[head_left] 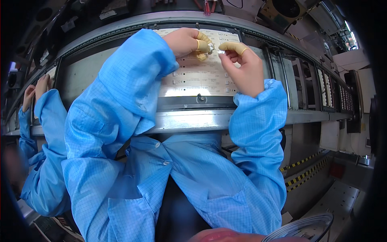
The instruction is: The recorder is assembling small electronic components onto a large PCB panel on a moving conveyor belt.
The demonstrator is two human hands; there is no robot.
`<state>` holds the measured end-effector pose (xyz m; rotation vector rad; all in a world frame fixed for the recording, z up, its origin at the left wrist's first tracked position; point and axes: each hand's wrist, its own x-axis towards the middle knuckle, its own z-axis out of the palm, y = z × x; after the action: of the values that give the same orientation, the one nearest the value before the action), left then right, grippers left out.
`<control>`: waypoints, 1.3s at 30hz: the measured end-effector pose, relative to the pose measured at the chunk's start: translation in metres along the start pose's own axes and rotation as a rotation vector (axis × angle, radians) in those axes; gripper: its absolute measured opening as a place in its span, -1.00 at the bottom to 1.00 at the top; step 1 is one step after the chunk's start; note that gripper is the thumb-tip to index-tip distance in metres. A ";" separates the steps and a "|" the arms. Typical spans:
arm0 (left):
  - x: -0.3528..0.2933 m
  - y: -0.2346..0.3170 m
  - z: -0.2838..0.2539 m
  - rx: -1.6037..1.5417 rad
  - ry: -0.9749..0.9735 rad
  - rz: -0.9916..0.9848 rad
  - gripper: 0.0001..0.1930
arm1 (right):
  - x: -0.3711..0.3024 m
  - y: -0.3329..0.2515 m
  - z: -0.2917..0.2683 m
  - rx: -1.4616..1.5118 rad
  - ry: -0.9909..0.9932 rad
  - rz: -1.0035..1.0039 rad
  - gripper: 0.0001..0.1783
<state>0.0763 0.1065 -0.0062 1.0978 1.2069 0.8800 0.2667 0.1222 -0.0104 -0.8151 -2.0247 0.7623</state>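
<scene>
A white printed circuit board panel [197,82] lies in a dark frame on the conveyor in front of me, with rows of printed marks and small white connectors [229,82] along it. Over its upper half, my left hand [187,43], with yellow finger cots, is closed around several small white parts [211,46]. Just to its right, my right hand [244,66] wears a yellow cot on the index finger. Its thumb and index finger pinch a small, bright white part [221,51], too small to name. The two hands' fingertips are apart.
A metal conveyor rail [193,121] runs between my body and the panel. At the left, a co-worker's blue sleeve [52,109] and hands reach over the same line. A red-handled tool [207,8] stands beyond the far rail. More white boards [324,86] sit at the right.
</scene>
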 end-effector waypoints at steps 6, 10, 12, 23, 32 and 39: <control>-0.029 -0.014 0.008 -0.527 -0.068 -0.036 -0.72 | 0.001 -0.026 0.010 -0.140 -0.149 -0.146 -0.79; -0.047 -0.021 0.002 -0.799 -0.201 -0.007 -0.73 | -0.001 -0.028 0.012 -0.152 -0.136 -0.147 -0.77; -0.055 -0.016 0.005 -0.587 -0.060 -0.030 -0.75 | -0.002 -0.033 0.016 -0.145 -0.149 -0.129 -0.78; -0.076 -0.030 -0.051 -0.745 0.125 0.136 -0.88 | -0.012 -0.035 0.023 -0.035 -0.064 -0.157 -0.78; 0.008 0.047 -0.232 0.048 0.574 0.591 -0.68 | -0.013 -0.027 0.021 -0.059 -0.094 -0.071 -0.80; -0.073 0.050 -0.191 0.118 0.835 0.278 -0.70 | -0.009 -0.025 0.019 -0.030 -0.152 -0.053 -0.72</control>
<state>-0.1224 0.0841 0.0600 1.0291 1.8230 1.5902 0.2480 0.0954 -0.0050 -0.7362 -2.1886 0.7865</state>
